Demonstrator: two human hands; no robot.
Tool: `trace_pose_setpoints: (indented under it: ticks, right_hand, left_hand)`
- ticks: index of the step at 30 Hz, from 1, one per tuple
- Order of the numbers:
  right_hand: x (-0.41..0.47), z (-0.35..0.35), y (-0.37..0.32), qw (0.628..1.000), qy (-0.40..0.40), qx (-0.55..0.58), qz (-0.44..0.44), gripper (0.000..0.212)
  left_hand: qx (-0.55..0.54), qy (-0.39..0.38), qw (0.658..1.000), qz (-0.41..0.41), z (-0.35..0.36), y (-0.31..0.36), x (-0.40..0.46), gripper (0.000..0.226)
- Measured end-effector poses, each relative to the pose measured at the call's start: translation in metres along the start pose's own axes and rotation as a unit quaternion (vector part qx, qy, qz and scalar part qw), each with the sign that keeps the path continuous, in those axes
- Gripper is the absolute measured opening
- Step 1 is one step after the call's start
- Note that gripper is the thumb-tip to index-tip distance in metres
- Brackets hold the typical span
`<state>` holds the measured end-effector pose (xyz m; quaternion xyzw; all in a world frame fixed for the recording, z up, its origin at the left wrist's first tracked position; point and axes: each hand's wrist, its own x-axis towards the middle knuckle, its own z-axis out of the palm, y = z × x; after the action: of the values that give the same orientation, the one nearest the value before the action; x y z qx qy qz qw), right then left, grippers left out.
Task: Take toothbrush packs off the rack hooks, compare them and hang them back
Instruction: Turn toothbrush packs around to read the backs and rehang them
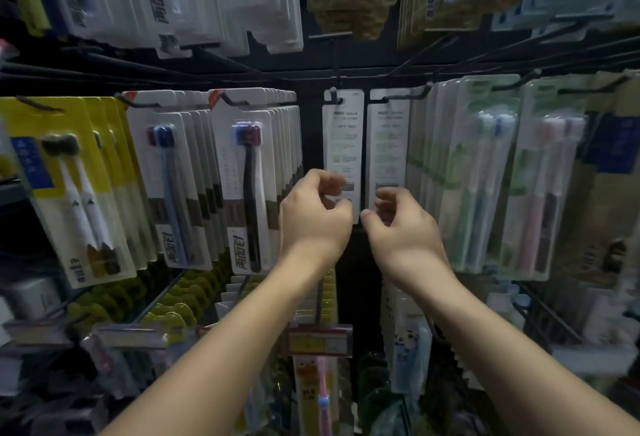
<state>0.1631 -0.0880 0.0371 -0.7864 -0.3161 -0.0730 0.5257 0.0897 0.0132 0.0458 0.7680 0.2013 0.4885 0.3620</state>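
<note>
- Black wire rack (346, 70) carries rows of hooks; blister packs hang crowded on both sides, with a dark open gap down the middle under the two centre packs.
- Two white card-backed toothbrush packs hang side by side at centre with their printed backs outward: left centre pack (343, 137) on its hook (335, 94), right centre pack (388, 144) on the next hook (398, 98). A narrow slot separates them.
- Left of centre, white packs with a dark brush (251, 176) are stacked deep, their edges close beside the left hand. Yellow-backed packs (69, 186) hang further left.
- Right of centre, clear plastic packs with green and blue brushes (485, 172) sit just beside the right hand.
- Packs are flat, rigid, glossy blisters on card; a red and yellow price tag (320, 340) hangs below between the forearms.
- Left hand (313, 214) has curled fingers at the lower edge of the left centre pack; it looks to be pinching that edge, though motion blur makes this unsure.
- Right hand (403, 224) has curled fingers at the bottom of the right centre pack; I cannot tell whether it grips or only touches.
</note>
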Motion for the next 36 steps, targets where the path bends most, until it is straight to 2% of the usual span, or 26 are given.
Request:
trace_pose_setpoints:
  ticks: [8,15,23,31,36]
  right_hand:
    - [0.026,0.021,0.013,0.999,-0.03,0.012,0.023,0.055]
    - [0.041,0.03,0.024,0.998,-0.042,0.015,0.039,0.067]
    - [0.056,0.019,0.03,0.995,-0.059,0.045,0.066,0.065]
    - [0.062,0.018,0.033,0.992,-0.06,0.062,0.09,0.073]
    - [0.063,0.019,0.034,0.991,-0.063,0.074,0.087,0.064]
  left_hand:
    - [-0.006,-0.071,0.996,-0.062,0.025,-0.025,0.017,0.036]
    - [0.053,-0.11,0.991,-0.057,0.027,-0.045,0.031,0.036]
    - [0.028,-0.17,0.98,-0.103,0.037,-0.06,0.042,0.043]
    - [-0.023,-0.168,0.976,-0.134,0.041,-0.052,0.044,0.039]
    - [-0.034,-0.162,0.977,-0.136,0.044,-0.053,0.046,0.038]
